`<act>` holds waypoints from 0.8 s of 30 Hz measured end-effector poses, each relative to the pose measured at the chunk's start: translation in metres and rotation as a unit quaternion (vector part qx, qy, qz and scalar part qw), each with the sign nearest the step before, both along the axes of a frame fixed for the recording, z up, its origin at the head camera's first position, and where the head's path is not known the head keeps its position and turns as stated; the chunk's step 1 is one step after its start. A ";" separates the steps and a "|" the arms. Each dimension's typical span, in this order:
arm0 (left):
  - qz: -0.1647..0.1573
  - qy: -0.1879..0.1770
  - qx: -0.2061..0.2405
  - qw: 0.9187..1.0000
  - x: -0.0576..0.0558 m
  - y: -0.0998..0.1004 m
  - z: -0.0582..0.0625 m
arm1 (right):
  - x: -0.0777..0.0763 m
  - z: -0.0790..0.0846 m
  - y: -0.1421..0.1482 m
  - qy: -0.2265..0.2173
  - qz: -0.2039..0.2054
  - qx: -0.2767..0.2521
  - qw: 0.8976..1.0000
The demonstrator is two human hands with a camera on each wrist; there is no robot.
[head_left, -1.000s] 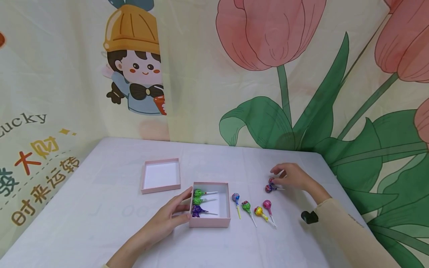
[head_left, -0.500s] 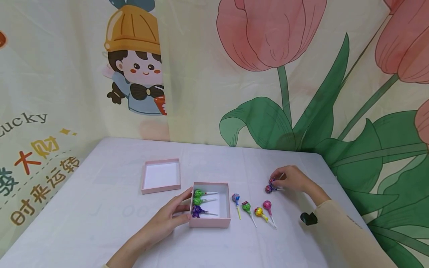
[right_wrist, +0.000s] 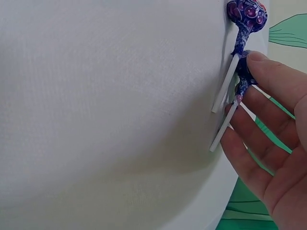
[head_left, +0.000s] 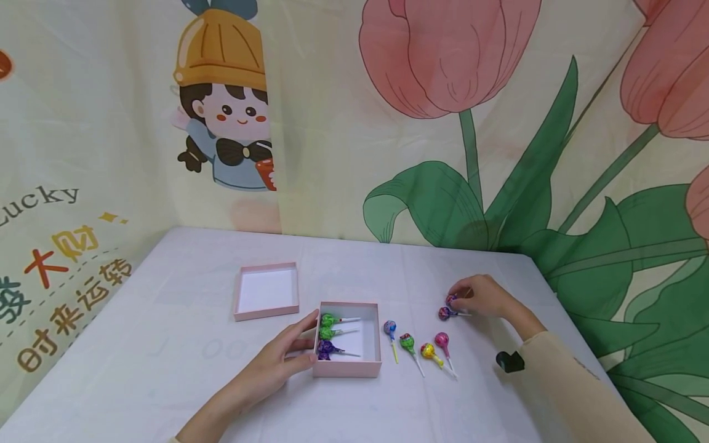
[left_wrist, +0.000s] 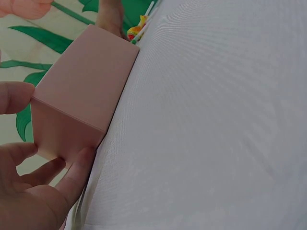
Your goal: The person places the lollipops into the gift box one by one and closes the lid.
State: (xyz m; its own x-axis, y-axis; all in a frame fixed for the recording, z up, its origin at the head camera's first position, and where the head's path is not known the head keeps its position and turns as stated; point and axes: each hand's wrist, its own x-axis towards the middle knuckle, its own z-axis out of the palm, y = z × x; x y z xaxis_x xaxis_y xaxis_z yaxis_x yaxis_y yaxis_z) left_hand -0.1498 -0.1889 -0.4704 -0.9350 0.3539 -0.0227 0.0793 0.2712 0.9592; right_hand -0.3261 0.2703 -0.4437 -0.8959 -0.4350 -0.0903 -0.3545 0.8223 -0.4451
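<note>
My left hand (head_left: 277, 354) rests against the left side of a pink box (head_left: 347, 368), fingertips touching its wall and corner. Inside the box lie green lollipops (head_left: 327, 332) and purple wrapped candy (head_left: 325, 347), sticks pointing right. At the right of the table, my right hand (head_left: 480, 296) pinches the head of a purple lollipop (right_wrist: 244, 72) between thumb and fingers, its white stick angled down in the right wrist view. Touching or close beside it lies a second purple lollipop (right_wrist: 247, 17).
Right of the box lie blue (head_left: 390, 327), green (head_left: 407, 342), yellow (head_left: 428, 350) and pink (head_left: 441, 339) lollipops. A shallow pink lid (head_left: 268, 315) lies inside-up behind the box to the left. A printed cloth (head_left: 321, 154) hangs behind the table.
My right thumb and fingers have come down and closed on the farther purple lollipop. The left hand and the box have stayed in place.
</note>
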 end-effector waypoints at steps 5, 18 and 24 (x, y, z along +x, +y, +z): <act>0.002 -0.001 0.000 1.000 0.000 0.000 0.000 | 0.000 0.004 -0.002 0.008 -0.004 0.002 1.000; 0.001 0.001 -0.005 1.000 0.001 0.000 0.001 | 0.012 0.034 -0.030 0.060 0.002 -0.030 0.998; -0.001 0.002 -0.002 1.000 0.000 0.000 0.001 | 0.022 0.048 -0.055 0.071 0.012 -0.048 0.996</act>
